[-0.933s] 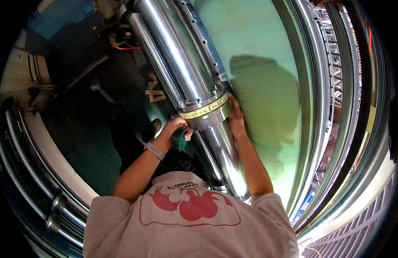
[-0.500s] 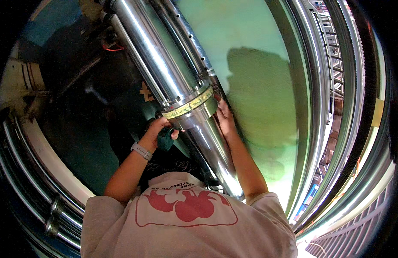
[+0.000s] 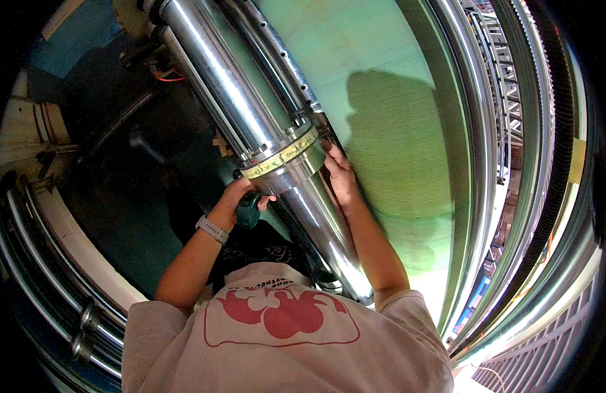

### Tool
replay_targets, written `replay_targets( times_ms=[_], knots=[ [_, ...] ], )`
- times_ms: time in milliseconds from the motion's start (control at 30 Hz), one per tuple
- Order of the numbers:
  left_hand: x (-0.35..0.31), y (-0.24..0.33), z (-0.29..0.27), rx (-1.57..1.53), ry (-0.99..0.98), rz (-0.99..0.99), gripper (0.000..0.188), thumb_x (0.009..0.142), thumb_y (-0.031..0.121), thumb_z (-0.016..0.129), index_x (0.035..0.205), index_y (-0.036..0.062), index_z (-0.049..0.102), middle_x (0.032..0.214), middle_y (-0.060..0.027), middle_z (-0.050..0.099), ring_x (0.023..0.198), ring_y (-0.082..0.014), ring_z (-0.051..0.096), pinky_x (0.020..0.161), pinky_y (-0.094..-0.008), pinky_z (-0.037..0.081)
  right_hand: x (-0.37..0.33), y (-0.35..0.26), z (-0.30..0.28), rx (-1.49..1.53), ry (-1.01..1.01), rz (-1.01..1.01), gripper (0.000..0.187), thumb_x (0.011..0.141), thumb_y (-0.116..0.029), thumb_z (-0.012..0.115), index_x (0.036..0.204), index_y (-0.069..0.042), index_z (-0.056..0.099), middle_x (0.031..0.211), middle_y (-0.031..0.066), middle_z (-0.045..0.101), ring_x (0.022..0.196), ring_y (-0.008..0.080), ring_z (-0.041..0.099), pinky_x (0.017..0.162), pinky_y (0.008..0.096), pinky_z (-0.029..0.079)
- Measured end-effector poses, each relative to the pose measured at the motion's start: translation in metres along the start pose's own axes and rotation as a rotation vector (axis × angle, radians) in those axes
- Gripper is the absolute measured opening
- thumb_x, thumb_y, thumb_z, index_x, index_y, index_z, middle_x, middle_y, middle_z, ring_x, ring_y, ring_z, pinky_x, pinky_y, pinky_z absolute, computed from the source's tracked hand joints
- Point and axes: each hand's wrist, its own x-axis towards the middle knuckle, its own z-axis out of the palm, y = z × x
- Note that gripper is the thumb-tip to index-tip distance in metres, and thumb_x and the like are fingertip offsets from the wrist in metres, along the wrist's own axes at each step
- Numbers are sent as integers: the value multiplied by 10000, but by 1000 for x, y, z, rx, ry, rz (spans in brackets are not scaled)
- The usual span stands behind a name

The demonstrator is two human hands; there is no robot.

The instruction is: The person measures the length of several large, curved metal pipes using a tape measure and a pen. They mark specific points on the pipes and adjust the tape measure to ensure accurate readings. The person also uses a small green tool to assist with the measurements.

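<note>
A large polished metal cylinder [image 3: 214, 78] runs diagonally down toward me, with a bolted collar and a yellow stained band [image 3: 283, 155] round it. Below the band a narrower shiny tube [image 3: 322, 229] continues toward my chest. My left hand [image 3: 236, 200], with a grey watch band on its wrist, is closed round a dark green hand-held tool [image 3: 248, 211] at the collar's left side; the tool's working end is hidden. On the collar's right side my right hand [image 3: 341, 175] has its fingers bent in against the underside, and what they grip is hidden.
To the right spreads a pale green curved surface [image 3: 394, 131] bearing my shadow, with curved metal rails [image 3: 476, 98] beyond it. At the lower left stand shiny metal bars [image 3: 44, 262]. A red cable [image 3: 168, 78] hangs in the dark area at the upper left.
The cylinder and collar appear slightly farther left in the view. Both hands stay at the collar, the left still round the green tool; the right fingers show a little differently.
</note>
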Motion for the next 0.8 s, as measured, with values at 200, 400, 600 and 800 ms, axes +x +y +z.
replay_targets(
  times_ms=[200, 400, 600, 800],
  knots=[
    [-1, 2, 5, 117, 12, 42, 312, 854, 196, 363, 962, -29, 551, 764, -153, 611, 533, -150, 503, 521, -271, 424, -3, -9, 5, 75, -20, 31, 400, 862, -125, 476, 1245, -18, 428, 1225, 33, 481, 1121, 123, 424, 963, 269, 300],
    [-4, 5, 16, 148, 88, 85, 315, 846, 187, 368, 920, -47, 565, 751, -144, 608, 536, -144, 499, 522, -261, 419, -6, 0, 0, 69, -24, 36, 415, 868, -126, 468, 1264, -20, 405, 1234, 37, 475, 1133, 132, 418, 971, 278, 296],
    [-4, 5, 8, 218, 25, 69, 327, 849, 203, 372, 917, -42, 577, 758, -137, 612, 537, -142, 499, 523, -255, 420, -6, 0, 2, -126, 48, 45, 343, 876, -99, 427, 1206, -13, 463, 1157, 49, 531, 1079, 144, 459, 952, 269, 309],
    [-13, 12, 20, 214, 2, 94, 336, 827, 201, 356, 879, -40, 584, 768, -141, 616, 553, -148, 508, 545, -269, 429, -6, -38, 23, -914, 47, -57, 344, 830, -41, 400, 1162, 26, 463, 1059, 201, 560, 995, 284, 536, 853, 329, 403]
  ],
)
